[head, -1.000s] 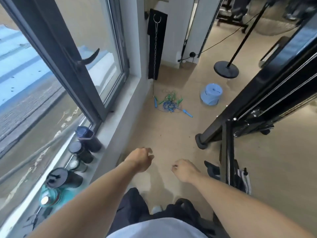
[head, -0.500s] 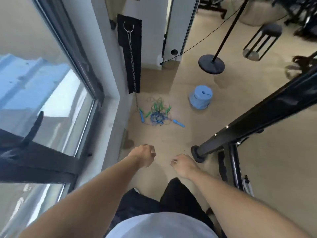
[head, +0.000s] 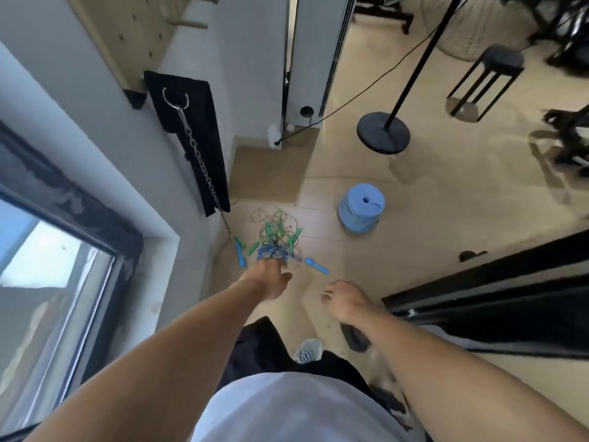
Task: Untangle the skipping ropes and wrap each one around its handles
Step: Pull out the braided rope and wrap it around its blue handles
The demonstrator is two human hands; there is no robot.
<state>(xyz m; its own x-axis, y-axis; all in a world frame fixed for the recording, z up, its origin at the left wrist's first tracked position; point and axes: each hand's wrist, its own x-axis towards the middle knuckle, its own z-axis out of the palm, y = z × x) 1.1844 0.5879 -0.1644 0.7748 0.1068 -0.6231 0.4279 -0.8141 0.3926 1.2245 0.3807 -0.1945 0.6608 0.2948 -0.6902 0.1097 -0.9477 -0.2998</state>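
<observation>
Skipping ropes [head: 276, 242] lie tangled on the floor [head: 414, 224] beside the blue stool [head: 361, 208]; left hand [head: 271, 280] reaches their near edge, grip unclear; right hand [head: 345, 299] loosely curled, empty, nearer than the ropes.

Rope tangle [head: 278, 242] on floor [head: 414, 218]; stool [head: 361, 208] right; chain [head: 204, 173] left, perhaps touching.

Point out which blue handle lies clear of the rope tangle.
The blue handle right of the rope tangle, sticking out alone; the other blue handle lies by the chain.
</observation>
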